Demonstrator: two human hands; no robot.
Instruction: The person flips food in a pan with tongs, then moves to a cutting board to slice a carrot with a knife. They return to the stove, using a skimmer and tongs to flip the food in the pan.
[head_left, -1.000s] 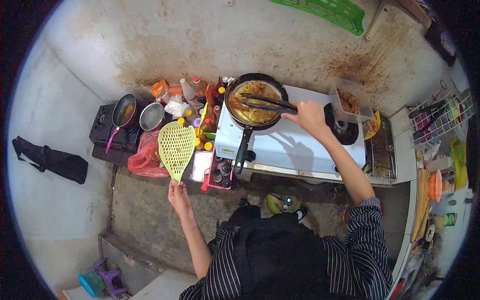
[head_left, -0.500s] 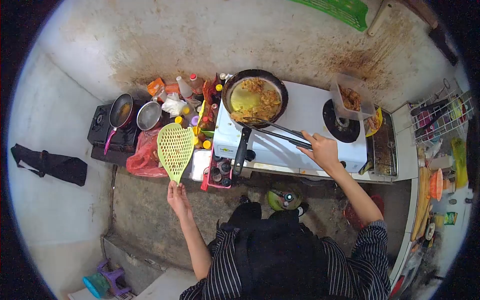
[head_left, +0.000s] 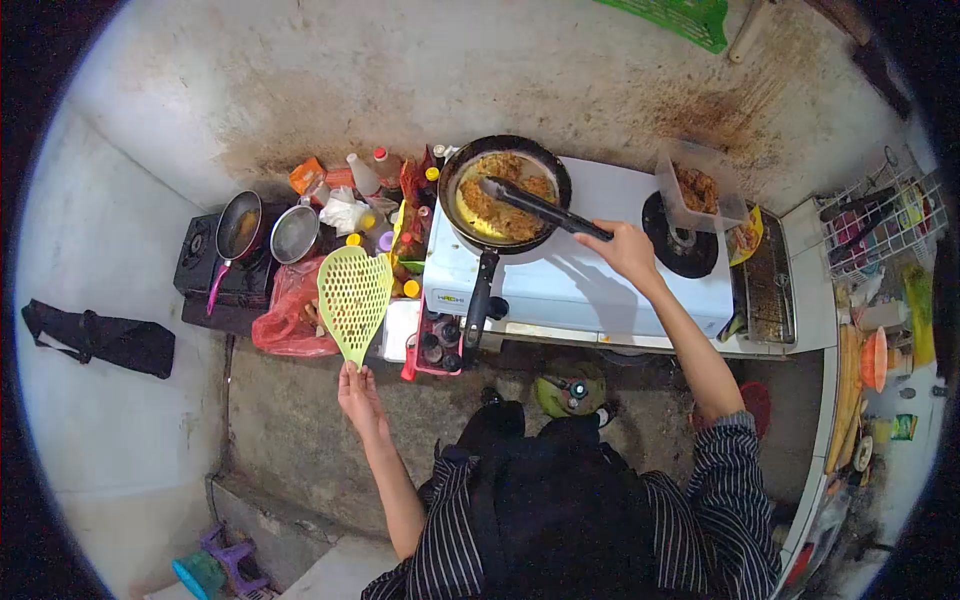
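Note:
My left hand [head_left: 360, 400] pinches the handle end of a pale green slotted strainer ladle [head_left: 354, 295], held upright left of the stove. Small brown bits cling to its perforated face. Black tongs [head_left: 550, 210] are in my closed right hand [head_left: 622, 250], their tips down among browned, battered pieces [head_left: 505, 215] frying in yellow oil. These pieces lie in a dark frying pan [head_left: 563, 170] on the left side of a white two-burner stove [head_left: 590, 285]. The pan handle [head_left: 481, 298] points toward me, over the stove's front edge.
A clear plastic container [head_left: 738, 208] with fried pieces stands by the right burner [head_left: 655, 235]. Left are bottles [head_left: 382, 165], a red plastic bag [head_left: 285, 325], a small pan [head_left: 238, 225] and a round metal sieve [head_left: 295, 235]. A wire rack [head_left: 890, 230] hangs at right.
The tongs have swung from the pan's near edge to its middle, over the fried pieces, and my right hand has moved up and slightly left. The strainer ladle stays nearly still.

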